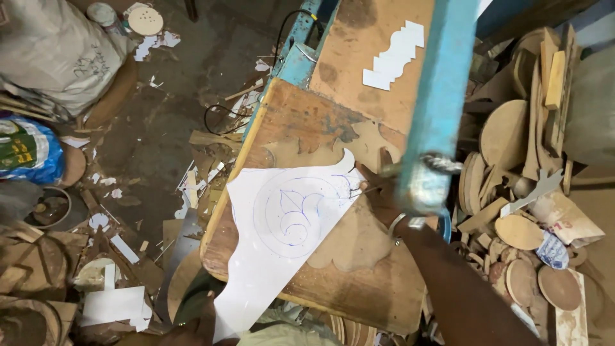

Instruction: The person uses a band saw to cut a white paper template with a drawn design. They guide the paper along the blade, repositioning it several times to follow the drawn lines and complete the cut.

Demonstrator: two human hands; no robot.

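A white paper sheet (282, 224) with a blue drawn leaf-and-circle pattern lies on a thin brown wooden cutout (355, 240) with scalloped edges. Both rest on a worn wooden table (288, 115). My right hand (378, 192) sits at the paper's right edge with its fingers drawn together. It is partly hidden behind a blue machine arm (439, 96), and a metal bracelet (400, 224) circles the wrist. My left hand (189, 330) shows only at the bottom edge, next to the paper's lower tip. I cannot make out its grip.
A white stepped paper shape (394, 54) lies on the board at the table's far end. Round and curved wooden offcuts (506, 134) are piled to the right. On the left, the floor holds scraps, white paper pieces (112, 304), a black cable (218, 118) and sacks (57, 51).
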